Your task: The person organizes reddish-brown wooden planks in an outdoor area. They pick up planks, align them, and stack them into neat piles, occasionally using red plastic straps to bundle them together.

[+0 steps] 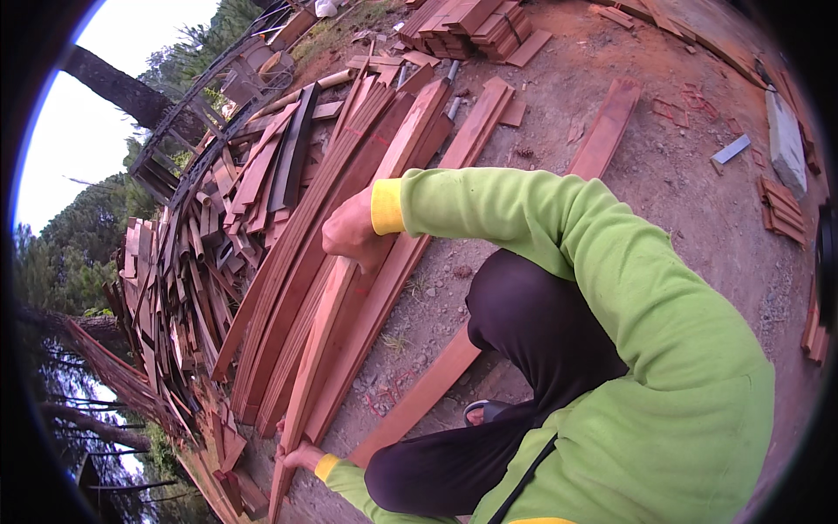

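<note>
A long reddish-brown wooden plank (316,336) slants from the lower left up toward the top middle. Around its middle, my right hand (353,231) is closed, knuckles up. My left hand (301,456) grips the same plank near its lower end, with fingertips showing on the far side. Just to the left lies a row of similar long boards (292,271), and a wider board (384,293) runs along the right of the held plank. Both arms wear green sleeves with yellow cuffs. Parts of the plank are hidden under my right hand.
Another board (428,384) lies on the ground by my bent legs, its far part (607,131) showing beyond my sleeve. A heap of scrap wood (196,253) rises at the left. Stacked short boards (476,26) sit at the top; a grey slab (786,140) lies far right.
</note>
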Demonstrator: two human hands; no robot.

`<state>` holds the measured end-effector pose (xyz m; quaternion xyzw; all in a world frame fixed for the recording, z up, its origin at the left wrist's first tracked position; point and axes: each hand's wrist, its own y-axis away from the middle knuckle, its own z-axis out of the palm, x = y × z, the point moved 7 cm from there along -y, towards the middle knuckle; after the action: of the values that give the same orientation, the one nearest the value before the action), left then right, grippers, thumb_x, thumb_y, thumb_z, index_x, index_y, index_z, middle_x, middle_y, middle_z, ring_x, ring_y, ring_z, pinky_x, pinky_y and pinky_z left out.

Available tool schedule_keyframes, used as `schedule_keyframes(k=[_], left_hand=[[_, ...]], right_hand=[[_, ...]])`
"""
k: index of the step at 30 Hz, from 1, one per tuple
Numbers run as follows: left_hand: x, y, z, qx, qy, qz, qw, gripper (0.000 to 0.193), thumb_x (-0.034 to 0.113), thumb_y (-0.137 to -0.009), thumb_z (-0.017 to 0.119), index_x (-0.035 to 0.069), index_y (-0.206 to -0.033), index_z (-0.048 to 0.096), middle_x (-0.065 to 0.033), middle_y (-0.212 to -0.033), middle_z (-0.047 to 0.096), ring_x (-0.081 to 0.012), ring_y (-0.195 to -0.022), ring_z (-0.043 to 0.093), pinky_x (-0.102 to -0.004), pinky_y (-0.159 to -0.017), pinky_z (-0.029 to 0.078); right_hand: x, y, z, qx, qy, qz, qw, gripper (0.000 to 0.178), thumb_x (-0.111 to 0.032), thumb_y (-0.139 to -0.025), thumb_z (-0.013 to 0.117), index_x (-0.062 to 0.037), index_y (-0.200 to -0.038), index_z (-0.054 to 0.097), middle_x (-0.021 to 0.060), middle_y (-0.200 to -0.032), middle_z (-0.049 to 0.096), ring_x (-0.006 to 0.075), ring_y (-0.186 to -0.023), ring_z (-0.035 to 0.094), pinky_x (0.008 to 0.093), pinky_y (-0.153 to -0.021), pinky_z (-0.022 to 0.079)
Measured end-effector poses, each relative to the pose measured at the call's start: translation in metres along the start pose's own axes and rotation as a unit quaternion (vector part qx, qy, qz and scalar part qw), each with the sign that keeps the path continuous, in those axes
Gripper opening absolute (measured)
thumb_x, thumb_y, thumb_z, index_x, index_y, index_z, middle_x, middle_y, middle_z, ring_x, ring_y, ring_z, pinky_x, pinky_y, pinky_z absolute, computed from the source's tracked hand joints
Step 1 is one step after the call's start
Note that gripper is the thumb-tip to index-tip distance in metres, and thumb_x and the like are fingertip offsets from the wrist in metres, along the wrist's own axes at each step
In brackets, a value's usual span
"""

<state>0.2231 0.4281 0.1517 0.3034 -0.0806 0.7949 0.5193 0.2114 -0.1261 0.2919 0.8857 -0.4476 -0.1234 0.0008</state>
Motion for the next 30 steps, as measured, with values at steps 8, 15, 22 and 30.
schedule_keyframes(k=[8, 15, 22, 30], left_hand=[[-0.021, 0.016, -0.007, 0.043, -0.026, 0.002, 0.999, 0.049, 0.017, -0.066, 0.05, -0.015, -0.103, 0.049, -0.0266, -0.096, 0.057, -0.0403, -0.095, 0.06, -0.051, -0.087, 0.052], [-0.059, 0.031, -0.008, 0.028, -0.076, -0.019, 0.997, 0.059, 0.018, -0.067, 0.047, -0.019, -0.112, 0.053, -0.0287, -0.103, 0.062, -0.038, -0.098, 0.063, -0.0462, -0.096, 0.049], [-0.056, -0.005, -0.052, -0.05, -0.007, -0.063, 0.997, 0.058, 0.017, -0.064, 0.049, -0.015, -0.112, 0.051, -0.0269, -0.104, 0.061, -0.0379, -0.101, 0.062, -0.0479, -0.098, 0.048], [-0.132, 0.058, 0.014, -0.02, 0.073, -0.064, 0.995, 0.037, 0.011, -0.062, 0.054, -0.001, -0.097, 0.046, -0.022, -0.087, 0.059, -0.0435, -0.092, 0.06, -0.0545, -0.097, 0.046]], right_hand=[[0.013, 0.002, 0.014, -0.024, -0.043, 0.015, 0.999, 0.051, -0.041, -0.07, 0.078, 0.0069, -0.081, 0.067, 0.0201, -0.078, 0.067, 0.0349, -0.075, 0.066, 0.0427, -0.07, 0.053], [0.047, 0.003, 0.057, -0.019, -0.084, 0.009, 0.996, 0.07, -0.062, -0.071, 0.071, 0.0076, -0.072, 0.062, 0.0211, -0.069, 0.064, 0.0374, -0.071, 0.065, 0.0461, -0.065, 0.051], [0.001, -0.041, 0.084, -0.074, -0.075, -0.058, 0.993, 0.077, -0.069, -0.077, 0.061, 0.0082, -0.081, 0.062, 0.0238, -0.076, 0.065, 0.0411, -0.077, 0.065, 0.047, -0.068, 0.053], [-0.024, -0.049, 0.116, 0.025, -0.135, -0.108, 0.985, 0.077, -0.063, -0.078, 0.065, 0.0082, -0.105, 0.054, 0.0267, -0.085, 0.059, 0.042, -0.084, 0.06, 0.0466, -0.075, 0.048]])
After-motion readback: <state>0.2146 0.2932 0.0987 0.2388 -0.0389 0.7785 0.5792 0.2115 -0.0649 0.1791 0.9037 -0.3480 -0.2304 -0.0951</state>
